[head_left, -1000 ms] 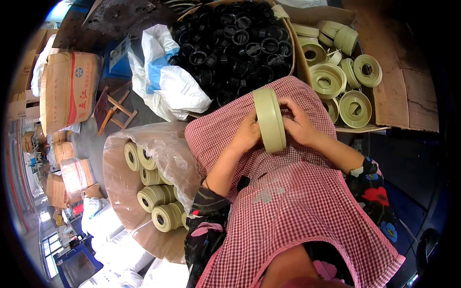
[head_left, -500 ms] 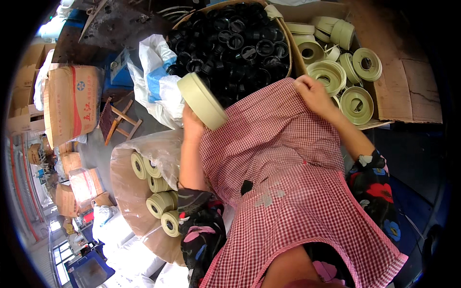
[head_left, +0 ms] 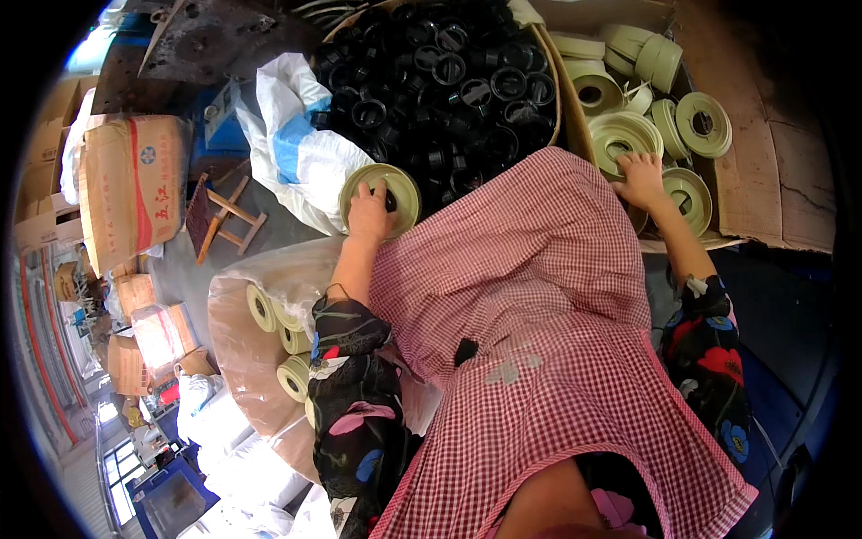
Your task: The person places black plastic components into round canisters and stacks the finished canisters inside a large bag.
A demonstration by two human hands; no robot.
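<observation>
Now the pale-green ring (head_left: 407,198) lies beneath the left grip (head_left: 366,216)

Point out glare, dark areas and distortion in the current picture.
Head view: white sacks at lower left are washed out by glare; head view: black parts blend together darkly; head view: fisheye rim blackens the corners, while the left hand reads clearly.
</observation>
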